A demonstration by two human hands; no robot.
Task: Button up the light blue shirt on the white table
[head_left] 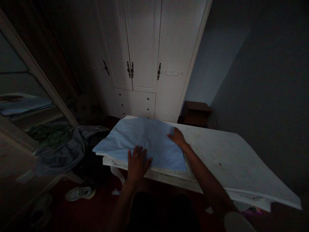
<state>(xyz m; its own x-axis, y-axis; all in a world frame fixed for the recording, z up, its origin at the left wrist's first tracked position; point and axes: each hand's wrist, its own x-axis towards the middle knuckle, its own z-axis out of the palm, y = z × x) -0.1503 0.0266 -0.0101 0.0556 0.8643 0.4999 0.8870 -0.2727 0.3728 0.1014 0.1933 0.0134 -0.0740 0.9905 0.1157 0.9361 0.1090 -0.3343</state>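
Observation:
A light blue cloth (154, 138) lies spread over the left part of a white table (217, 151), with faint creases and its left corner reaching past the table edge. My left hand (137, 162) rests flat on the near edge of the cloth, fingers spread, a ring on one finger. At the cloth's right edge, my right hand (178, 137) lies palm down with the thumb apart from the fingers. The undersides of both hands are hidden. Nothing is visibly gripped in either one.
A white wardrobe (145, 42) with dark handles stands behind the table. A small brown cabinet (198, 106) is at the back right. Piled clothes (79, 138) lie at the left, beside a mirror (24, 87). A shoe (80, 193) sits on the dark red floor.

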